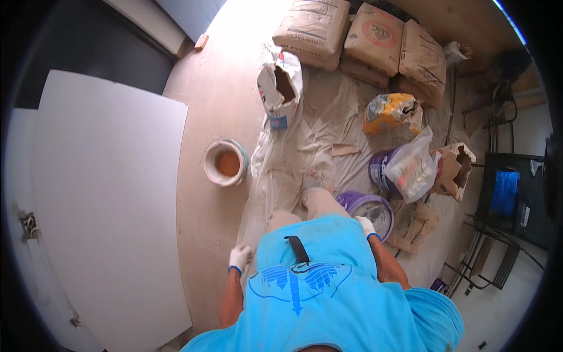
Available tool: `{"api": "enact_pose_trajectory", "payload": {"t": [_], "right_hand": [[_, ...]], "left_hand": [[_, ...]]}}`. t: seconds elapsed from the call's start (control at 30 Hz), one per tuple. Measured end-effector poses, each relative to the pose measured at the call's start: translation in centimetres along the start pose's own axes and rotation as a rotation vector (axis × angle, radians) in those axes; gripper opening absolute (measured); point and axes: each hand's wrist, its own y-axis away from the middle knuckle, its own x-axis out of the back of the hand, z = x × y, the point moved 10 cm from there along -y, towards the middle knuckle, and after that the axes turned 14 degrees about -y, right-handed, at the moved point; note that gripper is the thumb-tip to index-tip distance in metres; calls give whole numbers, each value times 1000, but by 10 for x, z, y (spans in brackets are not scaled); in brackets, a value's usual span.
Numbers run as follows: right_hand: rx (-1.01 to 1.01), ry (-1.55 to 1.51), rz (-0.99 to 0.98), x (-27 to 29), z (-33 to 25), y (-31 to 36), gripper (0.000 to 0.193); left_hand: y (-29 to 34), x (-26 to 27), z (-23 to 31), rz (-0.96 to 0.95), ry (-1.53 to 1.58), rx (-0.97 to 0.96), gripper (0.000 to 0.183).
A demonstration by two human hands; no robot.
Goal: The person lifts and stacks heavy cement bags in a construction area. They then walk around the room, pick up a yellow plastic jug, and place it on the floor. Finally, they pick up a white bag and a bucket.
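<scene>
My left hand (240,257), in a white glove with a blue cuff, hangs beside my left thigh. Its fingers look loosely curled, with nothing visible in them. My right hand (366,226), gloved the same way, is at my right hip, close to the rim of a purple bucket (350,201). Whether it touches that bucket I cannot tell, and its fingers barely show. Ahead and to the left stands a pail (210,167) with a whitish rim and orange-brown contents.
Crumpled plastic sheeting (328,132) covers the floor ahead. An opened white bag (271,88) stands on it, with stacked brown sacks (311,29) behind. Rightward are a yellow bag (381,111), another purple bucket (381,170) and a torn brown bag (451,176). A large white panel (111,205) fills the left.
</scene>
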Motion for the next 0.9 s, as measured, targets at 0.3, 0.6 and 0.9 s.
{"api": "enact_pose_trajectory", "payload": {"t": [0.3,0.6,0.9], "right_hand": [[-215,-259,244,218,-171,-169,27],[-205,-692,443,203,-231,-260,27],[-748,-1176,621,100,-235,-188,34]], "left_hand": [[-13,15,146,58,35,-118,40],[-167,120,265,-16,-52,-41,37],[-250,274,503,56,-176,-292,28]]}}
